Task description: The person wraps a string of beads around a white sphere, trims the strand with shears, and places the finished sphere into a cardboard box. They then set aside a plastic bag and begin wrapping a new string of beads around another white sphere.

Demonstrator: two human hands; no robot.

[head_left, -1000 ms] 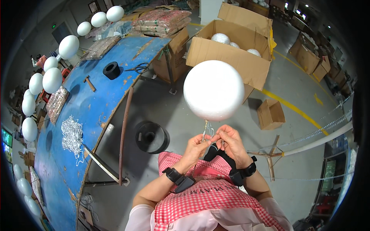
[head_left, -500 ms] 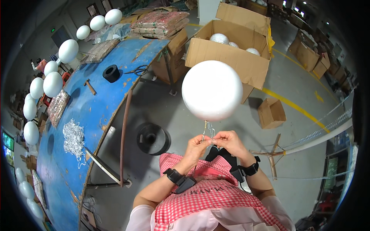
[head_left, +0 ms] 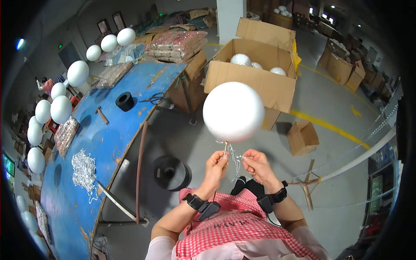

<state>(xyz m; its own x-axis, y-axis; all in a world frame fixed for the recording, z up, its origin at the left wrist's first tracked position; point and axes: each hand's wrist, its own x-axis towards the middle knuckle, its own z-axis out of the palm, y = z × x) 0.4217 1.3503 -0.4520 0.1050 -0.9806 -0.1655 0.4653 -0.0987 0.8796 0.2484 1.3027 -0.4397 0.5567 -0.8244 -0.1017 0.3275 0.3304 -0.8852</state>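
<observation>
White ball (head_left: 233, 112) on stick, upright | left hand (head_left: 215, 166) pinches stick | right hand (head_left: 256, 165) pinches wire (head_left: 236, 159)

Ball (head_left: 233, 112) above both hands, table (head_left: 104, 143) left, box (head_left: 255, 78) behind

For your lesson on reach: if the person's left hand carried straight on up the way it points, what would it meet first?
Most likely the white ball on the stick that the left hand pinches; it sits directly above, though depth is uncertain.

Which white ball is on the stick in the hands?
The large one above the left hand, mid-air before the cardboard box; the others line the blue table's far edge.
</observation>
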